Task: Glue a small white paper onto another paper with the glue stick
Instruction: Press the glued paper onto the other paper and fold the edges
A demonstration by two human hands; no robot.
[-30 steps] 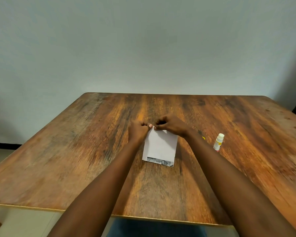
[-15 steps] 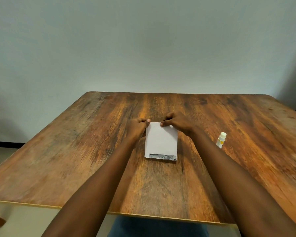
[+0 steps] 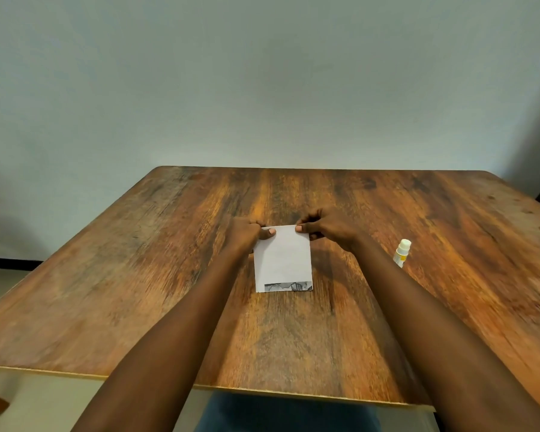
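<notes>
Since a second ago both hands slide apart to the corners. Mid-frame, left hand (image 3: 243,233) and right hand (image 3: 328,227) pinch the white paper (image 3: 282,257) over its printed sheet (image 3: 287,287); press evenly outward. Glue stick (image 3: 402,252) stands right.

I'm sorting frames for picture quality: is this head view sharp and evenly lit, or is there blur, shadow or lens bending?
Head view: the small white paper and standing white glue stick look fairly sharp; the brown wooden table smears toward its near and right edges. Light is soft, no hard glare. Faint shadows lie under both forearms and dim the wall's corners. The near table edge tilts, a wide-angle effect.
</notes>
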